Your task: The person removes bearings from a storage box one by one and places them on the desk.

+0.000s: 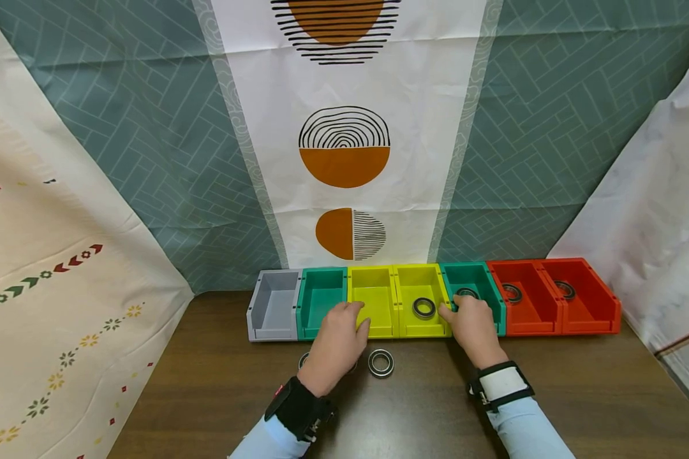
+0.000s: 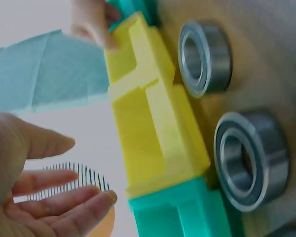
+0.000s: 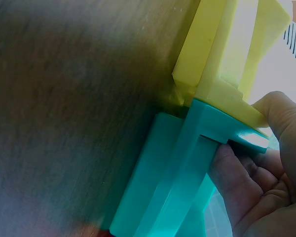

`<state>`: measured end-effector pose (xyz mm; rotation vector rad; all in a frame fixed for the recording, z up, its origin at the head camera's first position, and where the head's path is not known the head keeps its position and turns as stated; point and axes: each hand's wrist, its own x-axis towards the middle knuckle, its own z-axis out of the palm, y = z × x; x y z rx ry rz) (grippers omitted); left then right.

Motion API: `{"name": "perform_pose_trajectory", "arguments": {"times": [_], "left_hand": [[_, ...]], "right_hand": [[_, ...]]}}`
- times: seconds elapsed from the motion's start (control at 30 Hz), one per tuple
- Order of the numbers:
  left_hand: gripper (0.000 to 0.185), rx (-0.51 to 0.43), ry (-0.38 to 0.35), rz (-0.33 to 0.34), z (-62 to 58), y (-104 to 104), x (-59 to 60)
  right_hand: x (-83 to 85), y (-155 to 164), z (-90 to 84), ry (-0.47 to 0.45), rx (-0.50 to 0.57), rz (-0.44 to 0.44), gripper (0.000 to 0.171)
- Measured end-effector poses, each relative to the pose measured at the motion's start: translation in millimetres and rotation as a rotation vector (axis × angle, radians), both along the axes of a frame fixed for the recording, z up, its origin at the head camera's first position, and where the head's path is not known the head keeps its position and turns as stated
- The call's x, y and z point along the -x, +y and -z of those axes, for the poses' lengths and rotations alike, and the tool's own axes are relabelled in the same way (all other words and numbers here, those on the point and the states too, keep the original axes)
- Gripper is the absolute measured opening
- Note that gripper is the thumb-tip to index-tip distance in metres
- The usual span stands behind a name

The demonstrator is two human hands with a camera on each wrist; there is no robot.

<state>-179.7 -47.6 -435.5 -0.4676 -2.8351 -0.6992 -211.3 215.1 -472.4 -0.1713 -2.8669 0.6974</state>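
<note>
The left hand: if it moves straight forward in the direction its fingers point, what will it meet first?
Probably the left yellow bin. The left hand has its fingertips at that bin's front edge, pointing away from the person. Depth is unclear, so it may pass above the rim.

No readable text, label, brand or number is being shown in any view. Only patterns without letters are being seen on the hanging cloth (image 1: 344, 146) and nothing is written on the storage bins (image 1: 373, 299).
</note>
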Motion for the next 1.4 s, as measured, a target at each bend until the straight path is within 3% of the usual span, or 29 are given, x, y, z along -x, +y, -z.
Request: {"name": "perform_pose_trajectory", "arguments": {"times": [0.17,0.4,0.53,0.73,1.0,1.4], "left_hand": [[0.049,-0.086,-0.015,-0.138,0.7,-9.8,12.9],[0.044,-0.105,-0.079,-0.215,11.6,-12.2,23.8],[0.037,-0.138,-0.13,-0.237,15.8,-10.3,27.8],[0.031,-0.162,-0.136,-0.252,15.9,-8.3,34.4],[0.033,-0.192,-0.239,-0.283,18.7,-7.8,44.2],[0.025,-0.133,-0.217,-0.304,22.4,-2.3,49.7]], "right_hand": [[0.1,-0.9,2.0,-0.009,0.002,-0.001,0.051],[-0.3,-3.3,4.1,-0.011,0.005,-0.002,0.052],[0.6,-5.0,4.8,-0.023,0.004,-0.005,0.052],[1.8,-5.2,4.9,-0.007,-0.007,0.007,0.052],[3.6,-4.7,4.8,-0.019,-0.004,0.003,0.052],[2.7,-2.5,-5.9,-0.062,0.042,0.014,0.051]]}}
